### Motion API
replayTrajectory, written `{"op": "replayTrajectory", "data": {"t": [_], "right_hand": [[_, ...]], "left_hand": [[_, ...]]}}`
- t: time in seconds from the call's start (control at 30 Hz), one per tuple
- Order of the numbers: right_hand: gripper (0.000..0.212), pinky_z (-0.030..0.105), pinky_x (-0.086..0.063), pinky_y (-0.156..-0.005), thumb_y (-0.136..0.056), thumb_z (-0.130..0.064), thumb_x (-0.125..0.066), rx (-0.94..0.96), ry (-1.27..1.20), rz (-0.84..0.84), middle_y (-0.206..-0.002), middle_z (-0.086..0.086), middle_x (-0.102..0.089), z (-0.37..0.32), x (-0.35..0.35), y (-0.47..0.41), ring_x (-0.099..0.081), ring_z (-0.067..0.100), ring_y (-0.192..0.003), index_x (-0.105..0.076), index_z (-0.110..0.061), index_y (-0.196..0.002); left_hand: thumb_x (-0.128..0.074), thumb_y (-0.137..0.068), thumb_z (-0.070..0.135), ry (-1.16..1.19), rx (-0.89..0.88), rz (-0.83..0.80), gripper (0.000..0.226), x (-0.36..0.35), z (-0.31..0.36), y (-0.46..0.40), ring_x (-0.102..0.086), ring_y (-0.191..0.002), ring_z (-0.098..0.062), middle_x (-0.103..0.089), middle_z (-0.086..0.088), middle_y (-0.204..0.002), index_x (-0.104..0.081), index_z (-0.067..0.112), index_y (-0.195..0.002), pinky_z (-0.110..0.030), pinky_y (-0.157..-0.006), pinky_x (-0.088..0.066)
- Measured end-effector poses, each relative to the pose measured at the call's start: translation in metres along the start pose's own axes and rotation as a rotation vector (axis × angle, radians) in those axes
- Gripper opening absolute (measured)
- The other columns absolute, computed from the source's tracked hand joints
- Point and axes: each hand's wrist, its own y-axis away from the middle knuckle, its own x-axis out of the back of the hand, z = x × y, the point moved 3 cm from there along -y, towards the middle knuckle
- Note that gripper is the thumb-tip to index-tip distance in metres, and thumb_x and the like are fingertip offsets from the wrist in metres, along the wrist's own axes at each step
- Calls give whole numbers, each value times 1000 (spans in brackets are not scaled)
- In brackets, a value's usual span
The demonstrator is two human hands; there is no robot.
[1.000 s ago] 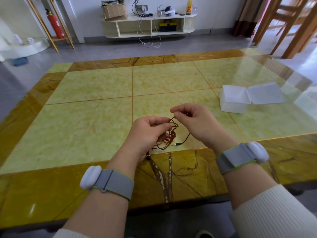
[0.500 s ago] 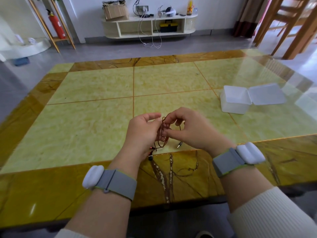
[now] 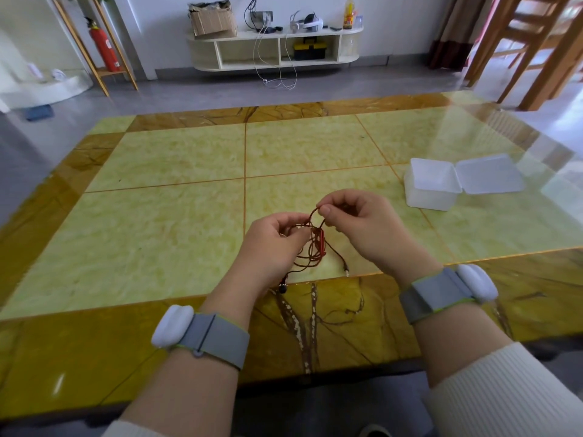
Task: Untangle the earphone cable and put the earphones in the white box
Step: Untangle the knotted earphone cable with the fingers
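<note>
Since half a second ago a loop of the red earphone cable (image 3: 315, 244) is pinched and drawn up by the right hand (image 3: 353, 222) while the tangle is apparently pinched steady by the left hand (image 3: 271, 244), above the table (image 3: 157, 216), well apart from the open white box (image 3: 432, 187).

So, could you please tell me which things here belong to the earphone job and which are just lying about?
Part of the job:
- earphone cable, pinched by the left hand and right hand
- white box, lid open

Lying about:
- cardboard box
- fire extinguisher
- headset
- bottle
</note>
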Motion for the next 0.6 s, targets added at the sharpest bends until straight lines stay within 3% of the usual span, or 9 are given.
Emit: {"op": "replayTrajectory", "data": {"t": [0.1, 0.17, 0.2, 0.27, 0.33, 0.4, 0.5, 0.6], "right_hand": [[10, 19, -48, -63, -96, -11, -58, -60, -127, 10, -85, 0, -71, 1, 1, -1, -61, 6, -67, -66, -17, -94], [12, 21, -46, -62, -98, -11, -54, -102, -143, 37, -82, -2, -69, 3, 2, -1, -57, 6, -62, -63, -17, -95], [11, 23, -46, -62, -97, -13, -54, -109, -119, 43, -80, -3, -68, 4, 2, -2, -56, 6, -62, -63, -19, -95], [7, 27, -50, -64, -94, -21, -61, -88, -36, 18, -78, -4, -66, 6, 2, -2, -56, 6, -65, -67, -24, -95], [8, 32, -54, -70, -90, -30, -66, -53, 51, -25, -76, -6, -67, 4, 1, 0, -59, 8, -69, -72, -26, -93], [11, 30, -54, -70, -91, -30, -65, -43, 81, -18, -75, -6, -69, 2, 0, 0, -59, 5, -68, -73, -22, -90], [14, 23, -43, -56, -97, -24, -58, -93, -102, 95, -72, -7, -66, 1, 3, -2, -47, 5, -56, -68, -15, -93], [13, 25, -37, -57, -99, -21, -54, -135, -206, 191, -71, -8, -66, 4, 10, -5, -44, 8, -58, -66, -19, -95]], "left_hand": [[-67, -91, 19, -34, -19, 55, 10, 2, 2, 0, -65, -79, -5, -72, 7, -90, -72, 27, -94, -11, -68, -52], [-66, -92, 24, -69, -15, 74, 6, 2, 1, -1, -57, -65, -15, -68, 3, -76, -71, 27, -90, -27, -63, -50], [-65, -92, 26, -79, -15, 75, 7, 2, 1, -1, -52, -61, -16, -64, 1, -71, -70, 26, -90, -29, -59, -45], [-63, -93, 25, -65, -32, 71, 8, 2, 1, -2, -57, -62, -12, -67, 6, -74, -71, 23, -91, -23, -63, -45], [-63, -93, 21, -63, -46, 61, 9, 1, 3, -1, -67, -76, -3, -74, 8, -81, -71, 23, -92, -13, -68, -49], [-63, -93, 20, -66, -55, 60, 9, 1, 3, -1, -67, -77, 1, -74, 6, -82, -71, 22, -93, -7, -65, -48], [-62, -94, 19, -81, -59, 65, 11, 2, 3, -1, -64, -72, 8, -73, 6, -83, -72, 21, -97, -2, -60, -44], [-61, -94, 18, -73, -61, 82, 12, 4, 3, -1, -62, -69, 13, -72, 6, -84, -72, 19, -99, -1, -58, -43]]}}
